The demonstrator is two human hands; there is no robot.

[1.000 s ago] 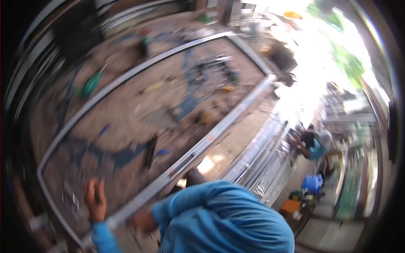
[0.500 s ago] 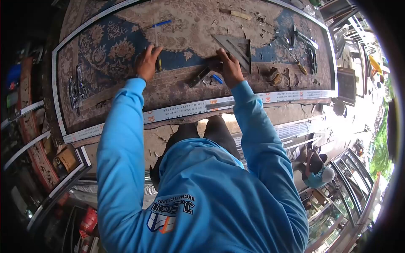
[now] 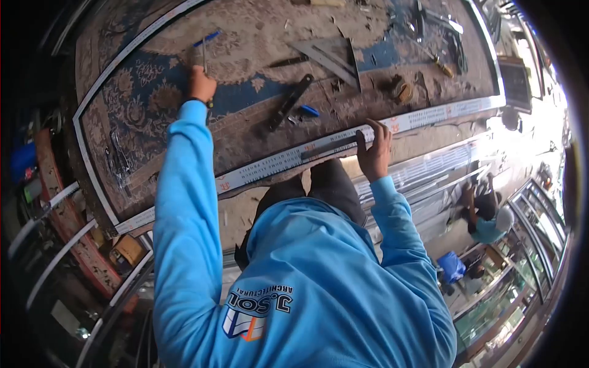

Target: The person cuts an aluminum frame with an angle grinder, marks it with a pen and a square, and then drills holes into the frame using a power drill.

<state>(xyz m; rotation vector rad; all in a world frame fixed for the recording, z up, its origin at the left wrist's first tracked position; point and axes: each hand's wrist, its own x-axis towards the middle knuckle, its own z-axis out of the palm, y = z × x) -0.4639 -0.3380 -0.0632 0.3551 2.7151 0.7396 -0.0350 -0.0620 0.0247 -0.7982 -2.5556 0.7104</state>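
Note:
My left hand (image 3: 201,86) is closed round a screwdriver (image 3: 205,58), whose thin shaft points away from me over the patterned carpet. Just beyond it lies a blue pen (image 3: 208,38). My right hand (image 3: 375,150) has its fingers curled over the near bar of a white-taped aluminium frame (image 3: 264,169), thumb on the bar's inner side. Between my hands, a long black tool (image 3: 291,103) lies loose on the carpet, with a small blue object (image 3: 309,110) beside it. A metal triangle square (image 3: 334,61) rests farther off.
A brown ring-shaped roll (image 3: 403,92) and another screwdriver (image 3: 443,67) lie at the right within the frame. The carpeted table (image 3: 245,138) carries scattered scraps. Another person (image 3: 491,222) crouches at far right, near stacked frames (image 3: 532,236).
My right hand has left the black tool and come back to the frame's near bar. My left hand has shifted left and closed round the screwdriver. The view has tilted.

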